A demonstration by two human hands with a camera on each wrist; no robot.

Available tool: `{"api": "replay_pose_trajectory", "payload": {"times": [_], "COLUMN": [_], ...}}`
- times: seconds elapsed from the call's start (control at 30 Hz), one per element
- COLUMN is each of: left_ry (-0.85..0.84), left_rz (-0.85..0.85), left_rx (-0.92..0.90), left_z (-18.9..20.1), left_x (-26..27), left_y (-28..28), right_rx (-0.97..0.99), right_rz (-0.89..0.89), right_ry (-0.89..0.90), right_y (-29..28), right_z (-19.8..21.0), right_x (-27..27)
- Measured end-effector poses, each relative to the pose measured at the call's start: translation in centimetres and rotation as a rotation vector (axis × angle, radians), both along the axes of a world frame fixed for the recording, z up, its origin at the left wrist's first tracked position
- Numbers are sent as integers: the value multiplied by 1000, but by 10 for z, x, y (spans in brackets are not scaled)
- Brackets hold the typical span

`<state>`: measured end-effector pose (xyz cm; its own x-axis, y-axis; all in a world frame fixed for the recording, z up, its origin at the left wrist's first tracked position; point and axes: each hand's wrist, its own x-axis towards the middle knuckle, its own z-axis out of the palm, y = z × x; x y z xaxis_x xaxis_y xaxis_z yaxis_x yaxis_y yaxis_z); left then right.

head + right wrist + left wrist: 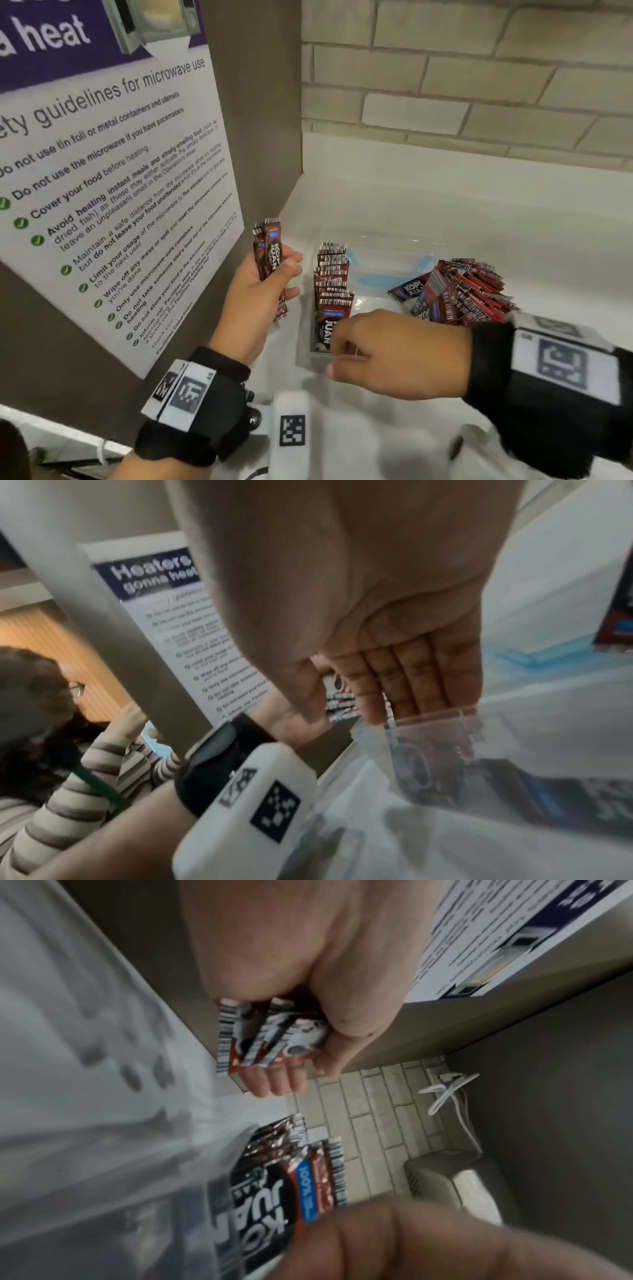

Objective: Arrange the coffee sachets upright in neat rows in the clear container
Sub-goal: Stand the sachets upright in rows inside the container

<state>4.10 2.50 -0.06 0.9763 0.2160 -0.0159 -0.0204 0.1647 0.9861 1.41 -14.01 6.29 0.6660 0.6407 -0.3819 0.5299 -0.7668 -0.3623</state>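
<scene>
Head view: left hand [263, 287] grips a few sachets [270, 253] upright, left of the container [342, 358] on the bench [445, 212] — a row [332, 284] stands inside. Right wrist view: right hand [394, 653] — fingers straight, holding nothing, at the container's rim.

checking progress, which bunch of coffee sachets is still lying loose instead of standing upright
The heap of sachets at the right end of the clear container: they lie tumbled at angles. The row at its left end stands upright, and the left hand grips the others.

Glossy foil sachets [333, 294], clear smooth plastic container [394, 246], rough matt brick wall [462, 78].
</scene>
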Motion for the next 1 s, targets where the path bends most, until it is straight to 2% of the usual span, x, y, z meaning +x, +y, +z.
{"api": "replay_pose_trajectory", "payload": {"times": [0.1, 0.27, 0.63, 1.0], "left_ry": [40, 55, 141, 118], "left_rz": [-50, -126, -268, -260], "left_rx": [9, 61, 80, 81], "left_z": [2, 3, -1, -1], "left_x": [8, 20, 30, 29], "left_y": [-4, -1, -5, -6], "right_rx": [72, 87, 7, 24], "right_rz": [-45, -74, -81, -87], "right_ry": [35, 102, 292, 225], "right_y": [9, 13, 17, 22], "right_z": [-10, -20, -19, -25], "right_x": [4, 3, 9, 13]}}
